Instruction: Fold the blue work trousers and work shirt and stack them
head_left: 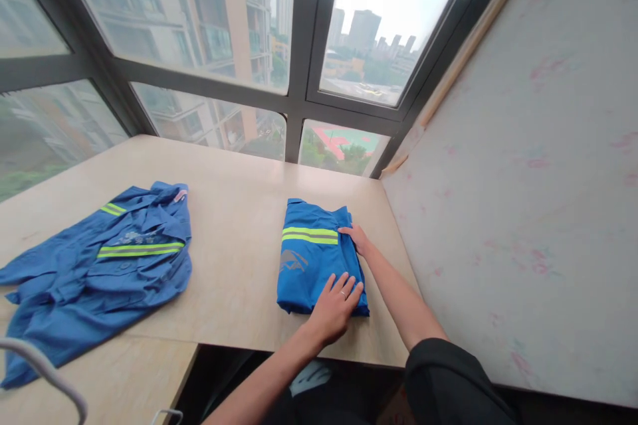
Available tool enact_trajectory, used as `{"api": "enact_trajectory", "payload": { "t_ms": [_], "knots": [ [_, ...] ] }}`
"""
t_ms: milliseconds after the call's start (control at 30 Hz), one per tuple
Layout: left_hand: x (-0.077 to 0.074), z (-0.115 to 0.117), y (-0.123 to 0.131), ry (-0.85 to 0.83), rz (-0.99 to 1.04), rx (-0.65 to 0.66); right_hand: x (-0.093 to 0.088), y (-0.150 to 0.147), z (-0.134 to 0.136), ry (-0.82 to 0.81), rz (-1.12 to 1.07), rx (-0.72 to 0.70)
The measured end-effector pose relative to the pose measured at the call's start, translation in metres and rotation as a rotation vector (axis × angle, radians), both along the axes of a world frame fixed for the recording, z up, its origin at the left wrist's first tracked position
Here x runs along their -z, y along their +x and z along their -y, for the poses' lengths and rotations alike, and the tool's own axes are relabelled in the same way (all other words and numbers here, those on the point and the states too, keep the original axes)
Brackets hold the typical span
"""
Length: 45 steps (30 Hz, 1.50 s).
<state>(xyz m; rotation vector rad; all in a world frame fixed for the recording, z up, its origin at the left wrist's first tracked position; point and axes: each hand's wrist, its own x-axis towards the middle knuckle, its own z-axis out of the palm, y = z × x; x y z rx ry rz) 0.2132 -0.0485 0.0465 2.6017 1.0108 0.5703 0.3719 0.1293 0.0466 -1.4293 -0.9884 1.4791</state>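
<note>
A blue work jacket [312, 265] with a yellow-green and grey reflective stripe lies folded into a rectangle on the wooden surface. My left hand [336, 305] rests on its near right part, fingers spread, a ring on one of them. At the far right edge of the bundle is my right hand [356, 239]; its index finger lies on the cloth by the stripe's end, while the other fingers are partly hidden at the side. Whether they grip the fabric I cannot tell.
A second blue jacket [134, 265] with reflective stripes lies loosely spread at the left. Windows [209, 13] border the wooden top [234, 212] at the back, and a patterned wall [513, 179] closes the right side. A grey curved tube [44, 368] stands at the lower left.
</note>
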Motion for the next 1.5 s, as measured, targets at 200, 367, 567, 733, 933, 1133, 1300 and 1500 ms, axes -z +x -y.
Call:
{"api": "enact_trajectory", "payload": {
  "t_ms": [200,367,567,733,933,1133,1300,1500],
  "knots": [
    [0.013,0.003,0.007,0.028,-0.025,0.029,0.015,0.013,0.007,0.012,-0.087,0.079],
    [0.016,0.003,0.011,0.016,-0.051,0.091,0.013,0.018,0.004,0.033,0.125,0.109],
    [-0.028,0.024,-0.038,0.258,0.268,-0.144,-0.009,0.024,0.018,0.297,0.616,0.264],
    [-0.023,0.03,-0.092,0.24,0.255,-0.536,-0.002,-0.011,0.064,0.726,1.073,-0.102],
    [0.032,0.003,-0.111,0.062,0.197,-0.564,0.041,-0.034,0.085,0.584,1.337,-0.202],
    [0.048,0.007,-0.128,-0.004,0.169,-0.552,0.055,-0.005,0.092,0.544,1.375,-0.238],
    [0.037,0.015,-0.146,-0.248,0.206,-0.353,0.048,0.007,0.095,0.485,1.339,-0.365],
    [0.003,-0.018,-0.14,-0.284,0.315,-0.48,-0.003,-0.031,0.067,0.638,1.365,-0.302]
  ]
}}
